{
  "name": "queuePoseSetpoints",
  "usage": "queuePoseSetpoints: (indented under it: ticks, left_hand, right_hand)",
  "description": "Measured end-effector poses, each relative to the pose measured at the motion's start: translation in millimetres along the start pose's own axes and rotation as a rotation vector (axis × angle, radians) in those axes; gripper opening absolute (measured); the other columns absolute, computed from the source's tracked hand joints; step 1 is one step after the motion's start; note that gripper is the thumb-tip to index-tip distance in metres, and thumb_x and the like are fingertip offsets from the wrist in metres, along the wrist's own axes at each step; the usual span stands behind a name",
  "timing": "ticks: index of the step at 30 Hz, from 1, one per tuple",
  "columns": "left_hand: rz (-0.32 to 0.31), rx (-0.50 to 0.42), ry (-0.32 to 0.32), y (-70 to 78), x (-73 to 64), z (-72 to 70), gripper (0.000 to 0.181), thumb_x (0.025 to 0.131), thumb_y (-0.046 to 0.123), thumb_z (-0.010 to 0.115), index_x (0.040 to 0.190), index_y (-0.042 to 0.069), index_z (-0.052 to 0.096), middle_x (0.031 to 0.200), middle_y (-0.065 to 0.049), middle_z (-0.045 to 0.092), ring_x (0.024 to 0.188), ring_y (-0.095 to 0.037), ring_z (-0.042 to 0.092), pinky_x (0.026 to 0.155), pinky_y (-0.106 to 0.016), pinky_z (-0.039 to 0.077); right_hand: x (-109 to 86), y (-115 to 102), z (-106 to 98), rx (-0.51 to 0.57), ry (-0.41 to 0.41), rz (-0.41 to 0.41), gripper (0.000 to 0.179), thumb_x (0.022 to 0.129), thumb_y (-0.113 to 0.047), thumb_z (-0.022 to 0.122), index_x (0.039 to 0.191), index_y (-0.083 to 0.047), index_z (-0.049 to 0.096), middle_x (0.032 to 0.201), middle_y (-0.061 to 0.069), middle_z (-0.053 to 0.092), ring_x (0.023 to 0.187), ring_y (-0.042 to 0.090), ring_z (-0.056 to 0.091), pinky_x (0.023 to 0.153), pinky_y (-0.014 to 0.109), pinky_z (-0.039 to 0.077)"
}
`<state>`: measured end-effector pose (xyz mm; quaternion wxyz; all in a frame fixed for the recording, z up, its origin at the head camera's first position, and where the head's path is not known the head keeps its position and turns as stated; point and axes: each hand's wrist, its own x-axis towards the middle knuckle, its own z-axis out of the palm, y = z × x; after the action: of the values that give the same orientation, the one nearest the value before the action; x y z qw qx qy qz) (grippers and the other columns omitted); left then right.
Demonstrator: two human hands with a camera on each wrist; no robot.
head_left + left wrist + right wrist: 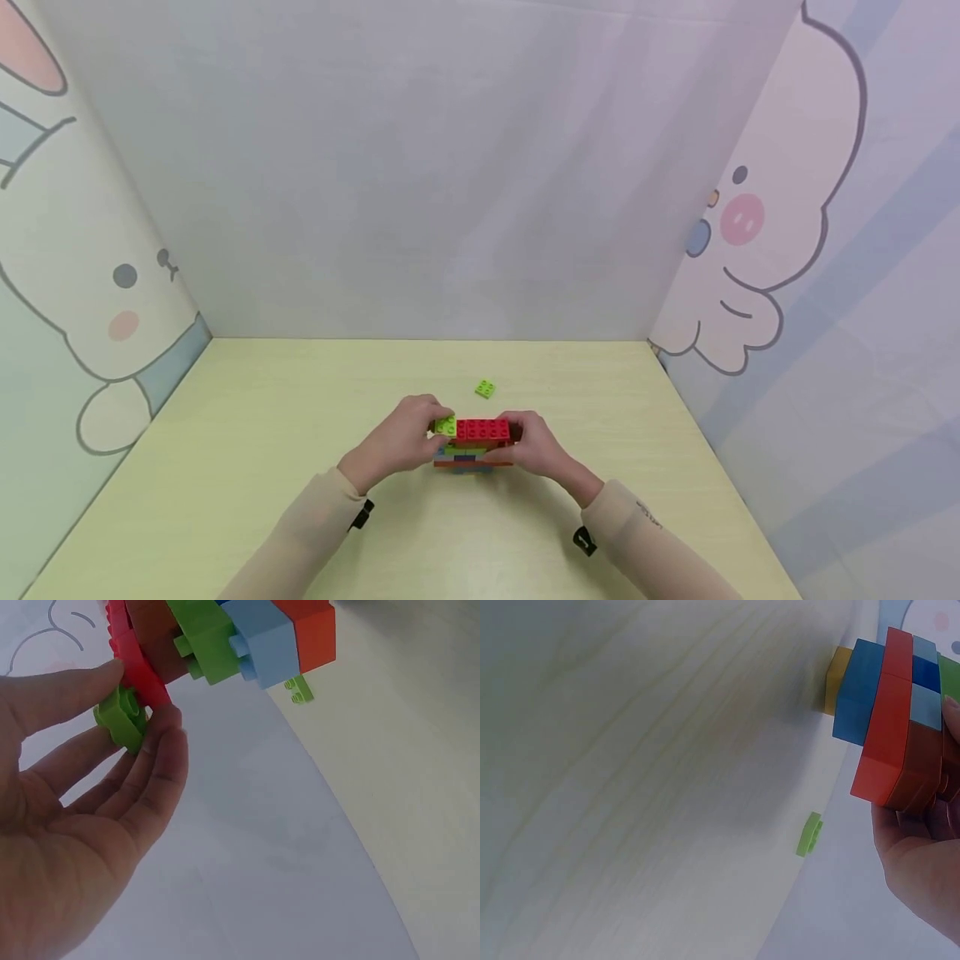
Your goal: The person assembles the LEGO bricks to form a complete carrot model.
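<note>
Both hands are at a structure of stacked toy building bricks [887, 742] in the middle of the table. My left hand [401, 437] pinches a lime green brick [120, 720] between thumb and fingers, at the left end of the red top row [483, 430]. Around the right end of the structure, my right hand [536, 448] grips with thumb in front and fingers behind. Below the red row come brown, green, light blue and red bricks in layers. A blue brick [859, 690] and a yellow brick [838, 680] form the underside.
Behind the structure, a loose lime green brick [485, 389] with studs lies on the pale wooden table [300, 383]. A grey curtain [420, 183] hangs at the table's back edge, with cartoon-printed cloth [795, 167] on both sides.
</note>
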<state>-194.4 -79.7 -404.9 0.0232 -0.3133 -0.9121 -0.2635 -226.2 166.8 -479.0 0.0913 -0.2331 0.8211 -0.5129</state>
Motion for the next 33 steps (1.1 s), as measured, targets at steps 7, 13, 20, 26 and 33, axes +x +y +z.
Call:
queuePoseSetpoints:
  ticks: [7,13,20,26,33]
  left_hand:
    - [-0.001,-0.003,-0.019,-2.7,3.7,-1.3,0.009,0.081,0.01,0.075,0.089,0.011,0.071,0.078,0.007,0.058,0.064,-0.011,0.048,0.056,-0.024,0.043]
    - [0.016,0.002,-0.019,-2.7,4.8,-0.9,0.006,0.081,0.009,0.074,0.085,0.01,0.07,0.075,0.007,0.056,0.062,-0.01,0.045,0.053,-0.024,0.041]
    - [0.029,0.034,-0.031,-3.0,4.2,0.2,0.009,0.082,0.009,0.073,0.089,0.006,0.07,0.079,0.003,0.058,0.063,-0.011,0.045,0.054,-0.024,0.04]
    - [0.019,0.02,-0.007,-3.9,4.0,1.8,0.009,0.08,0.009,0.075,0.087,0.009,0.069,0.075,0.005,0.056,0.063,-0.012,0.047,0.055,-0.025,0.041]
    - [-0.067,-0.076,0.037,-10.7,2.3,12.0,0.022,0.077,0.018,0.08,0.095,0.011,0.07,0.085,0.006,0.062,0.073,-0.017,0.056,0.064,-0.028,0.046]
  right_hand:
    - [0.3,-2.0,0.1,0.001,0.001,0.015,0.026,0.071,-0.016,0.086,0.091,-0.016,0.07,0.085,-0.006,0.068,0.071,0.013,0.059,0.064,0.03,0.05]
    - [0.4,-2.6,0.1,-0.009,0.003,0.006,0.026,0.071,-0.016,0.086,0.092,-0.016,0.07,0.085,-0.006,0.068,0.07,0.014,0.059,0.064,0.03,0.05]
    - [0.0,-1.7,0.3,-0.003,-0.001,0.013,0.027,0.072,-0.019,0.086,0.094,-0.017,0.071,0.086,-0.006,0.068,0.072,0.015,0.059,0.065,0.031,0.05]
    - [0.4,-1.6,0.1,-0.003,-0.004,0.013,0.027,0.072,-0.019,0.085,0.094,-0.017,0.071,0.086,-0.006,0.068,0.073,0.015,0.059,0.065,0.031,0.051]
    - [0.3,-0.3,0.0,-0.015,-0.002,-0.001,0.027,0.072,-0.02,0.086,0.094,-0.017,0.07,0.086,-0.007,0.067,0.072,0.015,0.059,0.065,0.031,0.05]
